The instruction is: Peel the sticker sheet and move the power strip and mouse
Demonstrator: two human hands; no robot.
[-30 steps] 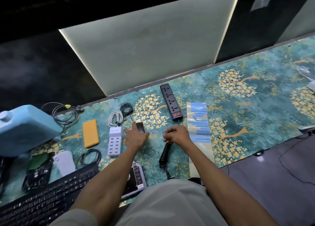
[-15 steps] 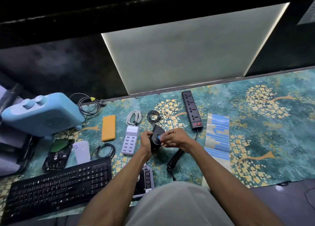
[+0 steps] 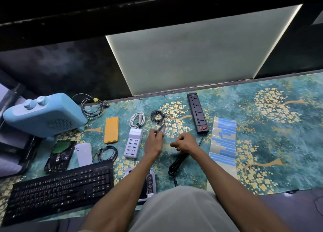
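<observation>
One small dark device in left hand

We see both forearms bare, extending from the lower edge of the view toward the middle of the desk and converging as they go. The left hand sits slightly farther from the near edge than the right. Its back faces up, and its fingers are curled, pinching a small dark object at the fingertips; the object projects away from the body. The left wrist is straight, in line with the forearm. The right hand lies just beside the left, not touching it. Its fingers are curled into a loose fist, knuckles up, thumb tucked toward the left hand. Whether it holds anything cannot be determined.
</observation>
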